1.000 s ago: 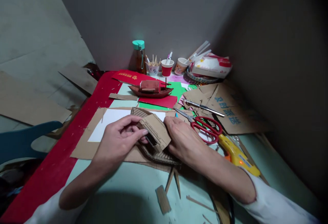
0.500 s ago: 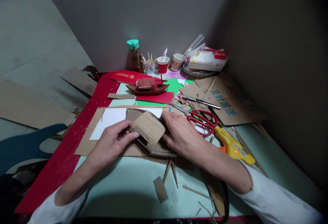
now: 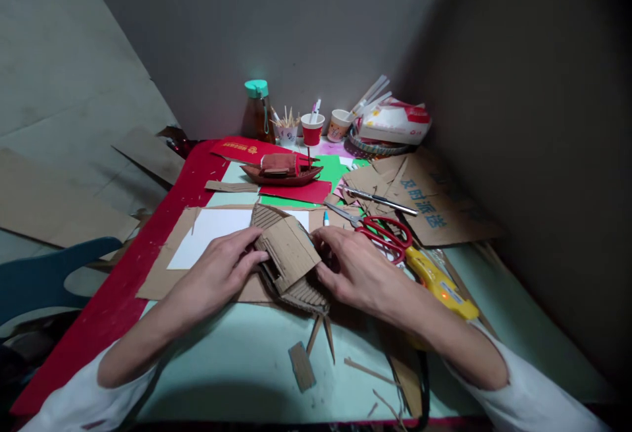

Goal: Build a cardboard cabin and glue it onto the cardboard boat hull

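A cardboard model boat (image 3: 291, 253) with ribbed ends and a curved roof piece over its middle lies tilted between my hands. My left hand (image 3: 236, 257) pinches the roof's left edge, thumb and fingers at a small opening. On the other side my right hand (image 3: 348, 261) grips the boat's right edge with bent fingers; its fingertips are partly hidden. Beneath are a white sheet (image 3: 210, 238) and a flat piece of cardboard (image 3: 153, 280). Behind stands a finished-looking red-brown model boat (image 3: 282, 170) with a mast.
Red-handled scissors (image 3: 385, 238), a yellow glue gun (image 3: 439, 284) and a craft knife (image 3: 380, 199) lie to the right. Cardboard scraps (image 3: 302, 366) are in front. Along the wall stand a bottle (image 3: 259, 112), a toothpick cup (image 3: 286, 132), a red cup (image 3: 313, 130) and a tissue pack (image 3: 395, 119).
The cardboard boat has turned slightly clockwise, its near end swinging toward me. My right hand has shifted a little right and down along its edge. The view has shifted slightly.
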The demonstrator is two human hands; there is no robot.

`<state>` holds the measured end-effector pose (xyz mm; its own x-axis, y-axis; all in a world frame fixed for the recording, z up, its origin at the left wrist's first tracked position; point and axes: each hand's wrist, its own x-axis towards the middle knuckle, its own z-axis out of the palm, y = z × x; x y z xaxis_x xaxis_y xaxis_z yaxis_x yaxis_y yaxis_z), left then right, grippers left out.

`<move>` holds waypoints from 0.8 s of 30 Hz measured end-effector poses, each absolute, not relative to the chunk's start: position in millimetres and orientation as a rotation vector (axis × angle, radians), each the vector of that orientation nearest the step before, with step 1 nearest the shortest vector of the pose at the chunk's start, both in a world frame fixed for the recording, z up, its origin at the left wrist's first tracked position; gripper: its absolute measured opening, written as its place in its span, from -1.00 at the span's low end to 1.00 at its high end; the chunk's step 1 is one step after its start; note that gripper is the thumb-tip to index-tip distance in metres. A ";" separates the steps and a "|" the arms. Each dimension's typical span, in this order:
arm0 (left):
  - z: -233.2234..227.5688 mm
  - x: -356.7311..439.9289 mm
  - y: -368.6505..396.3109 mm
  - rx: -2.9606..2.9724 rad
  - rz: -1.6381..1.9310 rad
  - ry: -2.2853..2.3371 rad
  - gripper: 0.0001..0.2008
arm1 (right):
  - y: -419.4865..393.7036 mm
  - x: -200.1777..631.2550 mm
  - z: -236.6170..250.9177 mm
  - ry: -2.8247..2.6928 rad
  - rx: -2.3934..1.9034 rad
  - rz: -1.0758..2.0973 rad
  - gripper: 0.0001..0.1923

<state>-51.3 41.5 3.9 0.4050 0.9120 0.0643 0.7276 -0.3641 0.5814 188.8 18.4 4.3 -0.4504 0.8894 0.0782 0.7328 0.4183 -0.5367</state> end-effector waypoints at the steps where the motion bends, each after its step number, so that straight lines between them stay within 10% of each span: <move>1: 3.0 -50.8 44.9 2.204 0.529 1.377 -0.63 | 16.1 191.9 4.6 -2.316 -1.381 0.623 -0.74; 7: 2.8 -43.9 58.0 2.243 0.540 1.202 -0.69 | 4.1 202.4 7.5 -2.286 -1.199 0.545 -0.29; 24: -27.9 -22.5 -17.7 1.934 0.912 1.584 -0.29 | -0.7 178.4 -12.3 -2.488 -1.180 0.317 -0.46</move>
<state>-22.5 -17.7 -27.9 0.1102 0.9746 0.1948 0.6578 -0.2185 0.7208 178.4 -0.7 -12.3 -0.5822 0.7798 0.2303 0.6971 0.6245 -0.3522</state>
